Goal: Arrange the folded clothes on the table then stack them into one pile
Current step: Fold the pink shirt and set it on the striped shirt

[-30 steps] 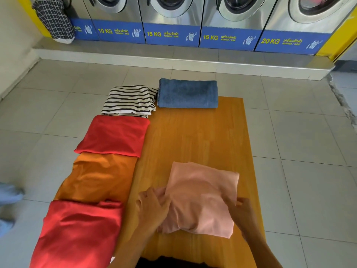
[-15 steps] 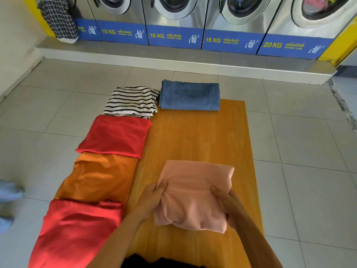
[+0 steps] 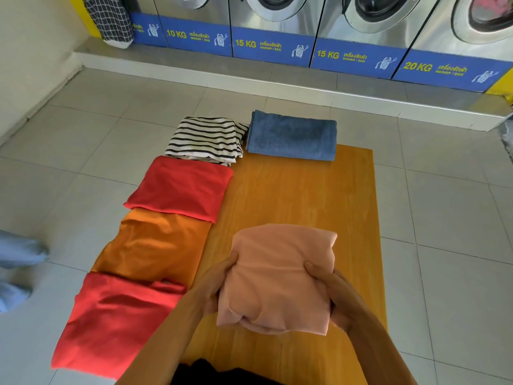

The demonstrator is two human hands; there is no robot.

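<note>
A folded pink garment (image 3: 280, 276) is held over the near part of the wooden table (image 3: 299, 195). My left hand (image 3: 215, 287) grips its left edge and my right hand (image 3: 337, 297) grips its right edge, fingers under the cloth. Along the table's left side lie a red folded cloth (image 3: 111, 320) nearest me, then an orange one (image 3: 152, 245), another red one (image 3: 180, 187) and a black-and-white striped one (image 3: 205, 138). A blue folded towel (image 3: 291, 136) lies at the far end.
Washing machines with blue weight labels (image 3: 272, 45) line the far wall on a raised step. A checked bag (image 3: 111, 20) hangs at the back left. Someone's light blue shoes (image 3: 16, 254) stand on the tiled floor at the left.
Both hands have closed on the sides of the pink garment, gathered it into a tighter bundle and raised it slightly off the table.
</note>
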